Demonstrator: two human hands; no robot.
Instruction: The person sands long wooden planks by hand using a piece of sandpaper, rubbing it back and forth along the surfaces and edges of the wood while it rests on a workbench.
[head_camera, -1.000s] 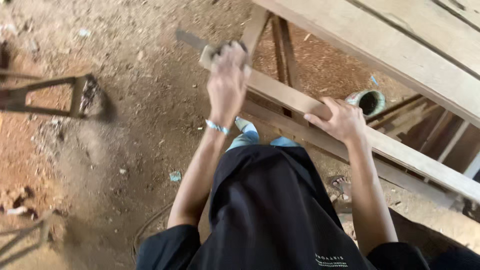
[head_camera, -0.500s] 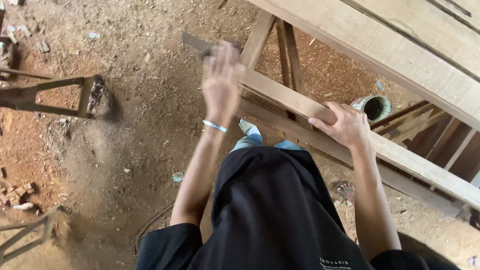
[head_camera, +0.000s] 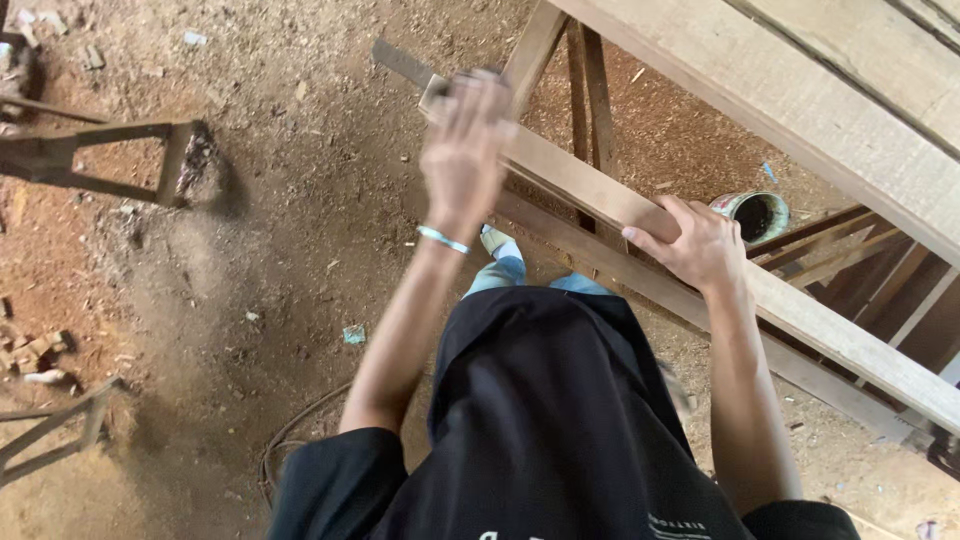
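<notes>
**Q:** As the view looked down over the person's black shirt, what did each hand hold?

**A:** The left hand (head_camera: 465, 150) was blurred, its grip closed round the handle of a hand tool (head_camera: 415, 72) with a flat grey blade; the blade jutted up and left past the end of the wooden rail (head_camera: 600, 195). Whether it was a saw or a chisel could not be told. The right hand (head_camera: 695, 245) lay on the same rail further along, fingers (head_camera: 650, 238) pressed over its near edge and clamped on the wood.

**Q:** How would the rail and the tool handle?

**A:** The rail, a long squared length of pale timber running diagonally from upper left to lower right, looked stiff, dry and moderately heavy, unlikely to slip under a flat palm. It was best held across its width, as the right hand did. The tool appeared light and rigid, with an edge to avoid, so the handle was the place to take it.

**Q:** And the surroundings?

**A:** The rail rested within a rough timber frame (head_camera: 590, 90) beside a broad plank (head_camera: 800, 100). Below lay a bare earth floor (head_camera: 280, 200) strewn with sawdust and wood scraps, a metal stand (head_camera: 110, 160) at left, and an open tin can (head_camera: 752, 212) near the right hand.
</notes>
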